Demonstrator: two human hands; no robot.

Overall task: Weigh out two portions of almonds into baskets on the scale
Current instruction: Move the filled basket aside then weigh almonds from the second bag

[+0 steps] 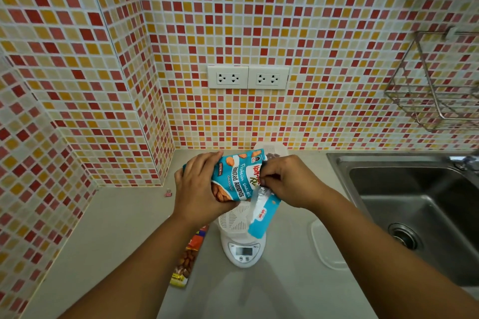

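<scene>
The blue foil bag of roasted almonds (234, 179) hangs between both hands above the white slotted plastic basket (234, 220) on the white digital scale (243, 251); the left hand (197, 186) grips its body, the right hand (287, 181) pinches its torn top.

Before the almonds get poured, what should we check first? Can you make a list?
1. Bag open: ok. The blue almond bag has its top strip torn and hanging down.
2. Bag held firmly: ok. The left hand grips its body and the right hand pinches the torn end.
3. Basket on the scale: ok. A white basket sits on the white scale, below the bag.
4. Scale reads zero: cannot tell. The display is too small to read.
5. Basket empty: cannot tell. The bag and hands hide most of it.
6. Other basket out of the way: ok. It stands behind, near the wall.
</scene>
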